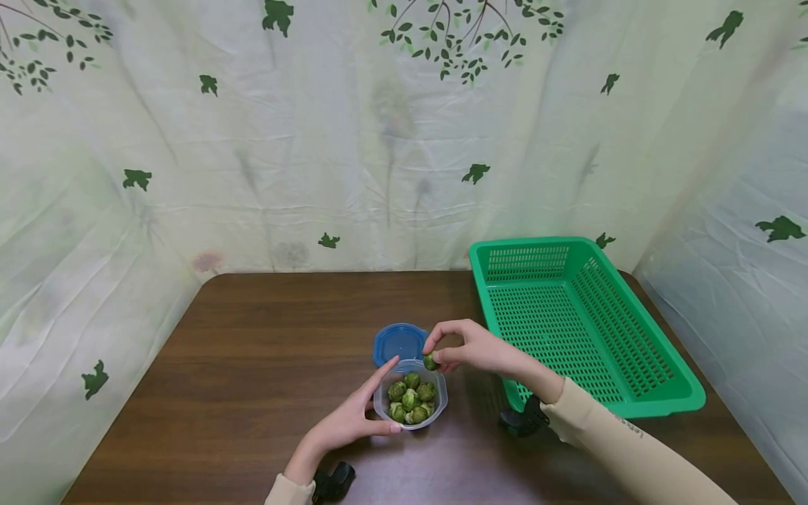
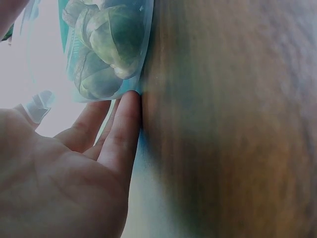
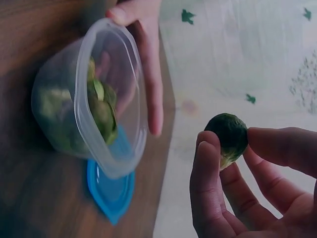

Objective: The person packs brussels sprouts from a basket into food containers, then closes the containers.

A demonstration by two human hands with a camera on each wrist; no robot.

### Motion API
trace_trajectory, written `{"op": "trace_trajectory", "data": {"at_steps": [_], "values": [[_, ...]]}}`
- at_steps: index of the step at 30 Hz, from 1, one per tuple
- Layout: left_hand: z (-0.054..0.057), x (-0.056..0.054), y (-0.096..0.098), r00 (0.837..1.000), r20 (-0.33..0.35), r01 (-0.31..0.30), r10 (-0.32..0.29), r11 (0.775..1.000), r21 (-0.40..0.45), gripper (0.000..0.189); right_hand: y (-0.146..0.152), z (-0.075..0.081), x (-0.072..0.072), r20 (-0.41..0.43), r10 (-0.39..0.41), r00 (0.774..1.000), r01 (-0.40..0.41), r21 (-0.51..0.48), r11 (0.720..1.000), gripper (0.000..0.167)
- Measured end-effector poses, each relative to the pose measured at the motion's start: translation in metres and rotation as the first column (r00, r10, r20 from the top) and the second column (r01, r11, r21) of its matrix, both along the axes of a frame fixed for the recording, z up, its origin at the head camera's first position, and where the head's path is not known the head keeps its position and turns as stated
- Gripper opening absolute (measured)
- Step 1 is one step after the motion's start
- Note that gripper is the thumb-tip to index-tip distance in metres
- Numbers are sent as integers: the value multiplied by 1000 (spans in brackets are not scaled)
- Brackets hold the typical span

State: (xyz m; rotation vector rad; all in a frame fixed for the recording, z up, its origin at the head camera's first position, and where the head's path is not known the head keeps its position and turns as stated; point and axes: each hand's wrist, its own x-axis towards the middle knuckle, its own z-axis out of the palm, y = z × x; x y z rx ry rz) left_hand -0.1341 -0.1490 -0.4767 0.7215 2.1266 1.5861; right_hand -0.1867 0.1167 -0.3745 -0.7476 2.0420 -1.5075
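Note:
A clear plastic container [image 1: 442, 405] stands on the table with several Brussels sprouts [image 1: 410, 398] inside. My left hand [image 1: 344, 423] lies along its left side, thumb at the near rim and index finger stretched past the far-left rim. In the left wrist view, straight fingers [image 2: 124, 129] touch the container's wall low down, close to the tabletop. Just above the far-right rim, my right hand [image 1: 470, 345] pinches one Brussels sprout [image 3: 229, 136] between thumb and fingertips. The blue lid [image 1: 399, 342] lies flat behind the container, partly overlapped by it in the head view.
A green plastic basket [image 1: 663, 410] with slotted walls stands on the right of the table, with the right forearm crossing its near-left corner. The brown wooden table [image 1: 265, 351] reaches back to a leaf-patterned curtain [image 1: 303, 140].

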Motion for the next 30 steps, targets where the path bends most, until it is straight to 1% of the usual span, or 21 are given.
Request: {"op": "trace_trajectory", "data": {"at_steps": [5, 12, 19, 24, 30], "values": [[1, 1, 0, 1000, 1, -2, 2, 1000, -4, 94, -12, -3, 6, -23, 40, 999, -40, 30, 999, 12], [1, 1, -1, 1000, 5, -6, 6, 1000, -11, 93, -23, -7, 15, -59, 60, 996, -56, 59, 997, 11], [0, 0, -1, 1000, -2, -13, 13, 1000, -27, 92, -32, -12, 23, -91, 48, 995, -41, 78, 996, 11], [0, 0, -2, 1000, 0, -13, 13, 1000, -29, 92, -38, -15, 29, -124, 46, 991, -32, 114, 993, 12], [2, 0, -2, 1000, 9, -10, 10, 1000, -27, 92, -47, -24, 35, -180, 23, 983, 3, 145, 989, 14]]}}
